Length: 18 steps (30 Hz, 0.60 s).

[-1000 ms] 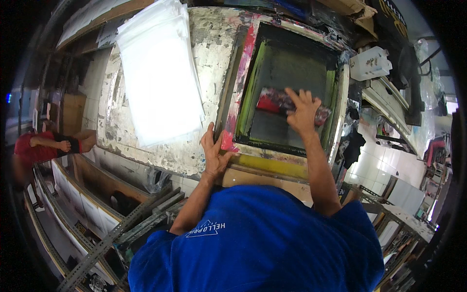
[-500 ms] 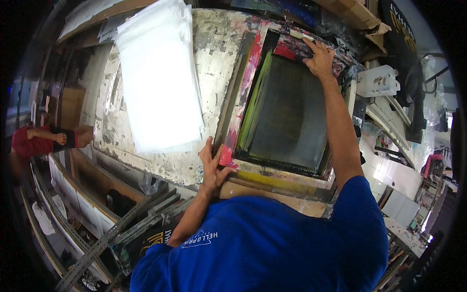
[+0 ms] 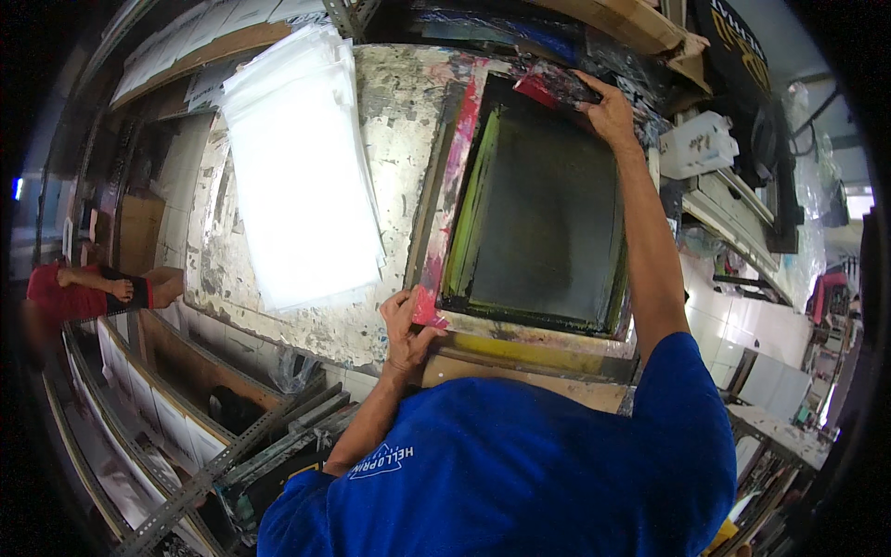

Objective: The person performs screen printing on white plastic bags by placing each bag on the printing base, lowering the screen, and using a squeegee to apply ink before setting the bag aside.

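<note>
A screen-printing frame (image 3: 448, 200) lies on the paint-stained table, its dark mesh (image 3: 543, 223) edged with green and black ink. My left hand (image 3: 405, 336) grips its near left corner, where red tape is stuck, with the fingers curled over the outer side. At the far right end, my right hand (image 3: 611, 113) has its thumb and fingers around the frame's ink-smeared edge; exactly what lies under the fingertips is hard to see. My right forearm passes over the frame's right side. To the left is a stack of translucent white sheets (image 3: 302, 176).
The worn table (image 3: 394, 111) extends left under the sheets. A white plastic container (image 3: 696, 145) stands beyond its right side. Metal-framed shelving (image 3: 200, 483) runs along the lower left. Another person (image 3: 93, 288) in red and black is at the far left.
My left fingers, stretched upward before, have curled in around the frame's corner. My right hand keeps its place at the far end. The view has shifted slightly.
</note>
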Motion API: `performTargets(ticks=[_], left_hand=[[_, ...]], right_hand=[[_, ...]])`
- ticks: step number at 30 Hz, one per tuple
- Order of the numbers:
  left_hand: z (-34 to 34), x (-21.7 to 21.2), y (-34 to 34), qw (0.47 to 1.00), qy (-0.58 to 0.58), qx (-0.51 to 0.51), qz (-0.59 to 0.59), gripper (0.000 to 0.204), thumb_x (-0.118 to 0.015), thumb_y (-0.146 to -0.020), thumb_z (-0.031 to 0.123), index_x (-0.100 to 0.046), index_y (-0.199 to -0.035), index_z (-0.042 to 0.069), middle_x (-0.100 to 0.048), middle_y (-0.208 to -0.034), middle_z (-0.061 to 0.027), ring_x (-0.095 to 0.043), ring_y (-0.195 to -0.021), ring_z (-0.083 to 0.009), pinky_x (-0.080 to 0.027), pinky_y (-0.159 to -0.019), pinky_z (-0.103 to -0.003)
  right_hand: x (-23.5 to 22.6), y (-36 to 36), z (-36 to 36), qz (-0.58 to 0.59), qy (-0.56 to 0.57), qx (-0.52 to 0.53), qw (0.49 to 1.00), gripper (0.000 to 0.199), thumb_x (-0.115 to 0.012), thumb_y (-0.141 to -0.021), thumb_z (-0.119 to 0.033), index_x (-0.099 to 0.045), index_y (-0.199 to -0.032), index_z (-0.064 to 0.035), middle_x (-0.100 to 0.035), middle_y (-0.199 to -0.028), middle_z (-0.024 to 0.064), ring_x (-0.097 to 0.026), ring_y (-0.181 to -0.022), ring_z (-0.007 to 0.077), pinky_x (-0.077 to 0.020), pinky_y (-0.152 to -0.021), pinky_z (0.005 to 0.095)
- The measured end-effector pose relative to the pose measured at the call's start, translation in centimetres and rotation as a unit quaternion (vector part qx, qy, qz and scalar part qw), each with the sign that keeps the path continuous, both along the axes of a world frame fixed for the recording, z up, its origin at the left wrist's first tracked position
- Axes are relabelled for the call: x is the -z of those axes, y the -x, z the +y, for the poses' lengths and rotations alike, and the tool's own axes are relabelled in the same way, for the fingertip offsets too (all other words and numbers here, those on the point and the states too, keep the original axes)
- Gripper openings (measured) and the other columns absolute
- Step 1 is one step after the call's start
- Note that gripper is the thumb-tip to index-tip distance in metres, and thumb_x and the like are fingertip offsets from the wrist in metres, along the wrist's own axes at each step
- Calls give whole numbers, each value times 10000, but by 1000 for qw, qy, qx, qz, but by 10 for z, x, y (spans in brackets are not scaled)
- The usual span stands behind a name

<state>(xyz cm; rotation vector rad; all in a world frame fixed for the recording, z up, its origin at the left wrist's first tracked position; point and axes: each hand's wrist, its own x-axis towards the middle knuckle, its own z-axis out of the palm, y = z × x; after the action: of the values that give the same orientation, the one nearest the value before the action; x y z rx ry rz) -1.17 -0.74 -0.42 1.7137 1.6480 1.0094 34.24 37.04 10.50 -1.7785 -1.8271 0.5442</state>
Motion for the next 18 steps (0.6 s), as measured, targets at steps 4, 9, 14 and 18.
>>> performTargets(ticks=[4,9,14,18], left_hand=[[1,-2,-5,995,-73,-35,-55,885,-894,-644,466,-623,-1332,-21,-642,-1173,-142,-512,-1139,-333,-369,-1024,-451],[25,-49,-17,976,-189,-64,-86,814,-882,-700,449,-640,-1273,-77,-670,-1112,-138,-530,-1101,-329,-437,-969,-443],[65,-108,-39,946,-224,-130,-195,716,-853,-785,344,-604,-1283,-107,-623,-1192,-154,-555,-1118,-260,-456,-986,-367],[123,-176,-68,888,-285,-177,-314,787,-751,-885,348,-418,-1440,-100,-529,-1344,-183,-535,-1223,-286,-432,-1073,-388]], right_hand=[[7,-16,-70,225,-14,-48,973,675,-714,-782,31,-617,-1414,-187,-688,-1335,108,-630,-1257,210,-441,-1075,312],[-79,33,-220,125,14,-91,988,667,-718,-759,27,-648,-1385,-190,-697,-1266,166,-672,-1126,289,-494,-971,359],[-178,62,-279,-174,-33,-125,976,634,-740,-757,-31,-669,-1366,-197,-699,-1117,218,-673,-1078,290,-519,-917,339],[-219,56,-257,-175,-160,-109,965,610,-738,-732,-127,-696,-1333,-224,-686,-1046,198,-664,-1039,309,-517,-892,371]])
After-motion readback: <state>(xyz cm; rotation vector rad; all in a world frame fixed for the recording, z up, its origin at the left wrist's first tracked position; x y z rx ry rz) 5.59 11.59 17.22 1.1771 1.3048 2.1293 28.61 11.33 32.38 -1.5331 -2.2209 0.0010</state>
